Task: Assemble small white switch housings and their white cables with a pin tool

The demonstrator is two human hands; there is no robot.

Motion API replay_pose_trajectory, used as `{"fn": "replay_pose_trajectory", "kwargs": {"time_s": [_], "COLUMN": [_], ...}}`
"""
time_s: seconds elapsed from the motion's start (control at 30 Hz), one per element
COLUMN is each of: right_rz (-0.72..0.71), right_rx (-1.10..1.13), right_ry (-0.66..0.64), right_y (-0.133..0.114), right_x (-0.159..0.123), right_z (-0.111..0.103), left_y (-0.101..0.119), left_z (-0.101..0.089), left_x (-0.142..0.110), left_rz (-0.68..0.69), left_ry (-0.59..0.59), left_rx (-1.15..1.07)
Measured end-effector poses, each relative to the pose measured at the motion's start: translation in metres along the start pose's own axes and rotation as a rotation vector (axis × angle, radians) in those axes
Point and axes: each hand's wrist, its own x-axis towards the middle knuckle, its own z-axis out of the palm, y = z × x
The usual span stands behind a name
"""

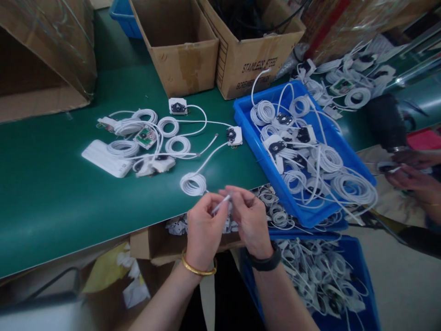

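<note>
At the table's front edge, my left hand [203, 225] pinches the end of a white cable [221, 205]. The fingers of my right hand [251, 220] close on the tip of the same cable; they are slightly blurred and hide the tip. Just beyond my left hand lies a coil of white cable [193, 184]. From that coil a lead runs up to a small white housing with a black part [234, 136]. Whether the held end belongs to this coil is hard to see. Further back sits a similar white housing [178, 106].
Left on the green table [44, 197] lie a white power-bank-like block [106, 158] and more coils. A blue tray [246, 124] of coiled cables stands at right, a blue bin [365, 280] below. Cardboard boxes [188, 66] line the back. Another person's hands [413, 172] work at far right.
</note>
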Motion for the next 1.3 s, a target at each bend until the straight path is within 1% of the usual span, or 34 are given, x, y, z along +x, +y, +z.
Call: {"fn": "replay_pose_trajectory", "kwargs": {"time_s": [0.07, 0.13, 0.27, 0.33, 0.47, 0.63, 0.8, 0.87, 0.9, 0.97, 1.13, 1.2, 1.3], "right_rz": [-0.033, -0.047, -0.115, -0.151, -0.172, -0.159, -0.127, -0.101, -0.084, -0.043, 0.003, 0.005, 0.022], "right_rx": [-0.029, -0.059, -0.166, -0.214, -0.246, -0.267, -0.334, -0.343, -0.339, -0.317, -0.271, -0.289, -0.295], "right_ry": [-0.034, -0.076, -0.100, -0.107, -0.146, -0.147, -0.077, -0.063, -0.069, -0.108, -0.188, -0.227, -0.270], "right_y": [0.001, 0.001, 0.000, -0.001, -0.004, -0.005, -0.007, -0.008, -0.009, -0.009, -0.012, -0.014, -0.013], "right_x": [0.000, 0.001, 0.001, 0.000, 0.000, -0.001, -0.004, -0.003, -0.002, 0.001, 0.011, 0.013, 0.014], "right_z": [-0.003, -0.007, -0.009, -0.008, -0.006, -0.005, -0.004, -0.004, -0.005, -0.006, -0.009, -0.009, -0.010], "left_y": [0.000, -0.001, -0.002, -0.001, 0.000, -0.002, -0.005, -0.005, -0.005, -0.004, -0.003, -0.003, -0.004], "left_z": [-0.004, -0.007, -0.010, -0.011, -0.014, -0.012, -0.010, -0.010, -0.011, -0.014, -0.022, -0.025, -0.028], "left_x": [0.001, 0.001, 0.002, 0.004, 0.007, 0.005, 0.002, 0.004, 0.005, 0.010, 0.026, 0.030, 0.032], "left_rz": [0.005, 0.010, -0.033, -0.056, -0.065, -0.056, 0.072, 0.096, 0.085, 0.016, -0.279, -0.364, -0.420], "left_ry": [0.016, 0.008, -0.072, -0.079, -0.070, -0.060, 0.007, 0.006, -0.009, -0.074, -0.290, -0.329, -0.354], "left_rx": [0.032, 0.028, -0.113, -0.152, -0.166, -0.065, 0.207, 0.237, 0.209, 0.085, -0.310, -0.386, -0.427]}}
